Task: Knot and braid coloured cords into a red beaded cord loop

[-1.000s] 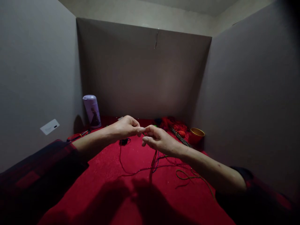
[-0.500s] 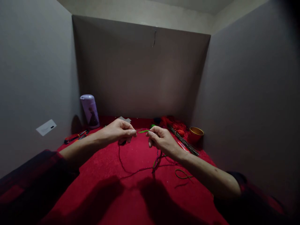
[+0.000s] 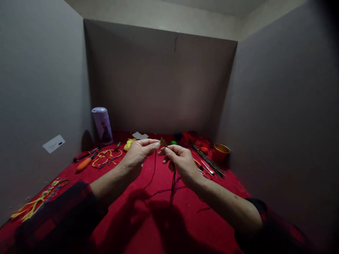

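Both hands are raised over the middle of the red cloth, with fingertips close together. My left hand (image 3: 137, 155) pinches a dark cord (image 3: 155, 169), which hangs below its fingertips and curves toward the cloth. My right hand (image 3: 182, 162) grips a short green strand of yarn (image 3: 163, 142) that slants up between the two hands. From under the right hand hangs a bundle of purple and dark cords (image 3: 174, 183). How the strands cross inside the fingers is hidden.
To the left lie an orange-handled tool (image 3: 84, 163), red and yellow cords (image 3: 107, 157) and a knotted cord piece (image 3: 39, 203). A purple bottle (image 3: 102, 127) stands behind. At right are thin sticks (image 3: 209, 160), red yarn (image 3: 202, 143) and a red cup (image 3: 220, 151). Grey panels enclose three sides.
My left hand has moved right, closer to the right hand, and its forearm uncovers tools and cords on the left. The green strand has turned from nearly level to steeply slanted.
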Motion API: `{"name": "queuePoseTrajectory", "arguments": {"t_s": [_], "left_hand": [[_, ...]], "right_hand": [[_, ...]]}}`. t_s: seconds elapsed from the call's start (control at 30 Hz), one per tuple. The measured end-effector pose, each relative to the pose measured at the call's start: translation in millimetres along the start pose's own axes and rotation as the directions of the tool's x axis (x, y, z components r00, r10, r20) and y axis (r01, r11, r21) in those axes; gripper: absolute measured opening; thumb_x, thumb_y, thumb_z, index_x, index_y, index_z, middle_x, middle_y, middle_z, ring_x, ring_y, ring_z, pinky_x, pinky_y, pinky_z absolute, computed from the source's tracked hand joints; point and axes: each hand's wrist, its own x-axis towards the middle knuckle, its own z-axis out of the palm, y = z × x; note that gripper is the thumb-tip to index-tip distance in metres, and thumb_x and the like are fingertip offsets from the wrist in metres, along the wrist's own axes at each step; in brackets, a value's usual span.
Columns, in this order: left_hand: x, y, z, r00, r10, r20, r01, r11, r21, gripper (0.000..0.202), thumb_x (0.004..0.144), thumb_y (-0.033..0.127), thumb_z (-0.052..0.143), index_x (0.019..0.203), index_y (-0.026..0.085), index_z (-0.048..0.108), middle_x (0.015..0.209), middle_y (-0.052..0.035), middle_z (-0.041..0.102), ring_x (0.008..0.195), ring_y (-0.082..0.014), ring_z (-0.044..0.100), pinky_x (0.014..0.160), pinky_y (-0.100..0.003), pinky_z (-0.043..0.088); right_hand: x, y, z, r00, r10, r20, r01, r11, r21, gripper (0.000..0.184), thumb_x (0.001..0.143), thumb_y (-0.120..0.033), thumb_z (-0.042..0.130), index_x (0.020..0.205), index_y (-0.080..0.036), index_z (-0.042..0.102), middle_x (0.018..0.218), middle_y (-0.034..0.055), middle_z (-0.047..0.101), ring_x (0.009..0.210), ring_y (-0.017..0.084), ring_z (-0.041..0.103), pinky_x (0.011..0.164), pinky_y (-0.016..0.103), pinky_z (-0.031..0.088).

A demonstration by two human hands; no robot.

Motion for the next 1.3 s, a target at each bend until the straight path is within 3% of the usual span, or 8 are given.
{"name": "queuePoseTrajectory", "arguments": {"t_s": [0.17, 0.37, 0.67, 0.83, 0.97, 1.07, 1.17, 1.3], "left_hand": [[-2.4, -4.9, 4.9, 0.999, 0.029, 0.017, -0.026, 0.992, -0.122, 0.022, 0.064, 0.028, 0.075, 0.079, 0.013, 0.070, 0.071, -0.0019, 0.064, 0.071, -0.0132, 0.058, 0.073, -0.028, 0.043], [-6.4, -7.0, 8.8, 1.000, -0.012, -0.004, 0.010, 0.977, -0.213, 0.021, 0.063, 0.025, 0.076, 0.078, 0.012, 0.068, 0.074, -0.0021, 0.064, 0.067, -0.0111, 0.056, 0.067, -0.026, 0.043], [-5.3, -7.3, 9.3, 0.999, -0.033, -0.035, 0.026, 0.978, -0.205, 0.028, 0.057, 0.025, 0.079, 0.076, 0.009, 0.065, 0.072, -0.0031, 0.062, 0.069, -0.0129, 0.056, 0.070, -0.027, 0.042], [-4.3, -10.7, 14.7, 0.998, 0.060, 0.023, -0.052, 0.965, -0.258, 0.030, 0.071, 0.040, 0.070, 0.078, 0.012, 0.062, 0.077, -0.0034, 0.061, 0.074, -0.0128, 0.055, 0.074, -0.027, 0.041], [-8.4, -16.2, 32.0, 0.958, 0.114, 0.265, -0.015, 0.937, -0.349, 0.040, 0.081, 0.053, 0.053, 0.086, 0.014, 0.060, 0.075, -0.0024, 0.058, 0.071, -0.0119, 0.053, 0.068, -0.026, 0.042], [-11.0, -17.1, 44.5, 0.936, 0.116, 0.333, 0.003, 0.942, -0.337, 0.044, 0.080, 0.057, 0.050, 0.093, 0.015, 0.059, 0.069, -0.0002, 0.052, 0.060, -0.0095, 0.047, 0.058, -0.023, 0.039], [-9.3, -12.9, 45.8, 0.929, 0.045, 0.367, 0.050, 0.969, -0.243, 0.047, 0.079, 0.057, 0.052, 0.089, 0.012, 0.061, 0.058, 0.0045, 0.040, 0.046, -0.0046, 0.031, 0.049, -0.021, 0.034], [-2.8, 0.2, 31.8, 0.921, 0.030, 0.388, 0.022, 0.992, -0.127, 0.034, 0.080, 0.043, 0.059, 0.079, 0.010, 0.065, 0.052, 0.0068, 0.029, 0.044, -0.0033, 0.021, 0.042, -0.018, 0.021]], "right_hand": [[-4.6, -2.8, 7.0, 0.996, 0.080, 0.033, -0.084, 0.987, 0.136, 0.024, 0.077, -0.038, 0.060, 0.081, -0.014, 0.061, 0.079, 0.0059, 0.064, 0.040, 0.005, 0.044, 0.033, 0.018, 0.020], [-7.1, 3.1, 7.6, 0.984, 0.121, 0.130, -0.147, 0.967, 0.210, 0.028, 0.077, -0.042, 0.060, 0.081, -0.014, 0.059, 0.069, 0.0026, 0.062, 0.038, 0.004, 0.039, 0.034, 0.018, 0.016], [-7.5, 6.2, 8.4, 0.987, 0.078, 0.138, -0.094, 0.989, 0.115, 0.028, 0.076, -0.040, 0.059, 0.068, -0.014, 0.053, 0.055, -0.0046, 0.041, 0.044, 0.004, 0.028, 0.038, 0.018, 0.020], [1.9, -2.6, 5.4, 0.995, -0.010, 0.101, -0.001, 0.993, 0.115, 0.028, 0.080, -0.043, 0.054, 0.074, -0.016, 0.051, 0.054, -0.0059, 0.040, 0.043, 0.005, 0.026, 0.039, 0.017, 0.020], [14.1, -21.5, 4.3, 0.989, -0.136, 0.064, 0.127, 0.983, 0.134, 0.028, 0.080, -0.043, 0.056, 0.070, -0.017, 0.051, 0.056, -0.0051, 0.042, 0.046, 0.006, 0.036, 0.043, 0.018, 0.030], [25.5, -44.1, -4.6, 0.983, -0.180, 0.035, 0.174, 0.975, 0.135, 0.023, 0.085, -0.036, 0.052, 0.072, -0.017, 0.052, 0.056, -0.0046, 0.045, 0.048, 0.007, 0.040, 0.045, 0.019, 0.034], [39.1, -77.8, -29.4, 0.983, -0.176, -0.054, 0.183, 0.965, 0.187, 0.017, 0.090, -0.025, 0.045, 0.075, -0.018, 0.049, 0.052, -0.0063, 0.040, 0.046, 0.006, 0.039, 0.046, 0.020, 0.032], [55.7, -134.3, -82.2, 0.928, -0.212, -0.305, 0.243, 0.968, 0.066, 0.026, 0.092, -0.007, 0.033, 0.072, -0.018, 0.044, 0.047, -0.0091, 0.028, 0.036, 0.003, 0.019, 0.042, 0.022, 0.012]]}}
